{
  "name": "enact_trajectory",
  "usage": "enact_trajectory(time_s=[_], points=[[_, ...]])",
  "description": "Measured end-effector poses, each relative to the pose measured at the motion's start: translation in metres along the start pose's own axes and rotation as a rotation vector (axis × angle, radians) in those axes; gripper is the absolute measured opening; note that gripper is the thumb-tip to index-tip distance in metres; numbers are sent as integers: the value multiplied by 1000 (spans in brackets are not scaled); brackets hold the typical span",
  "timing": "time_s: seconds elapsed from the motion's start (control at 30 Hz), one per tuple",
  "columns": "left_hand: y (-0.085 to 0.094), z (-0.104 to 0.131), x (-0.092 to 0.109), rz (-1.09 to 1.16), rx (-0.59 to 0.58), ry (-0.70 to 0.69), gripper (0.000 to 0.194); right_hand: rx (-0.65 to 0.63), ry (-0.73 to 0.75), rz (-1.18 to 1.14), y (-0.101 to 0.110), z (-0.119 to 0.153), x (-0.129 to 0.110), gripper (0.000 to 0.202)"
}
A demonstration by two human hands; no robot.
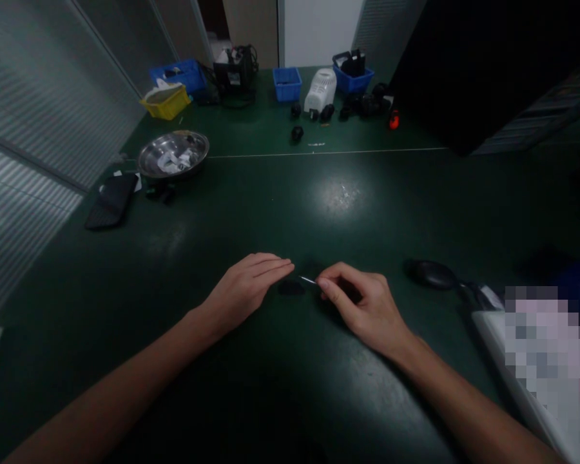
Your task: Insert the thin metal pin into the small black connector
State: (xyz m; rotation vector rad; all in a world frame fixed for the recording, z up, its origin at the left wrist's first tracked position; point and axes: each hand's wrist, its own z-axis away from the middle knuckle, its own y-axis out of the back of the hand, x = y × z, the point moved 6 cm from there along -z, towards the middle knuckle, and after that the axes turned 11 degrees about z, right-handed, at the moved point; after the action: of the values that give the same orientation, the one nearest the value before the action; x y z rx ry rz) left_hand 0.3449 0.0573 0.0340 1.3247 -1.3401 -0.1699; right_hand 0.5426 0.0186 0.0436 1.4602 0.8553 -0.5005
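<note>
Near the middle of the green table (pixel 222 225), my right hand (pixel 365 299) pinches a thin, shiny metal pin-like piece (pixel 307 280) between thumb and forefinger. Its tip points left, towards my left hand (pixel 246 283). That hand is open, its fingers stretched out together and pointing right, a short gap from the tip of the metal piece. A small dark patch (pixel 290 288) lies on the table below the gap between both hands; whether it is an object or a shadow I cannot tell. The palm side of my left hand is hidden.
To the right lie a black computer mouse (pixel 434 274) and a white-edged, partly blurred-out item (pixel 493 341). At the left are a metal bowl (pixel 147 158) with white scraps and a black flat device (pixel 113 201). Blue bins (pixel 287 85) and a yellow bin (pixel 167 106) line the back.
</note>
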Motion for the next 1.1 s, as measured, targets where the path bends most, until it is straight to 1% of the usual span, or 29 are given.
enact_trajectory(time_s=[0.07,0.17,0.33,0.5,0.6,0.77,0.83,0.9,0.97,1.0,1.03,1.07,1.1], points=[[2,1,1,49,38,39,40,-3,-2,-5,-1,0,0,16],[4,1,4,96,88,94,30,2,-1,-12,-1,0,-1,16],[0,1,12,80,68,98,21,4,-1,-22,-1,0,0,17],[4,2,7,130,89,130,10,0,9,-18,-1,0,0,17],[5,2,4,135,54,119,10,-2,11,-27,0,0,-1,17],[3,2,1,101,-121,85,17,1,9,-27,0,-1,-1,16],[8,7,-6,72,-149,99,20,4,7,-30,1,-1,-1,17],[22,18,-22,36,-125,165,22,-3,10,-38,1,0,-1,17],[49,40,-47,-30,-24,274,23,-16,13,-43,0,0,-2,18],[67,55,-62,-85,56,335,24,-20,15,-43,0,0,-2,18],[89,74,-77,-160,166,409,26,-22,15,-41,0,0,-2,18],[112,97,-93,-249,266,508,30,-22,16,-38,0,0,-2,19],[134,121,-109,-336,340,631,32,-23,17,-37,0,0,-2,19]])
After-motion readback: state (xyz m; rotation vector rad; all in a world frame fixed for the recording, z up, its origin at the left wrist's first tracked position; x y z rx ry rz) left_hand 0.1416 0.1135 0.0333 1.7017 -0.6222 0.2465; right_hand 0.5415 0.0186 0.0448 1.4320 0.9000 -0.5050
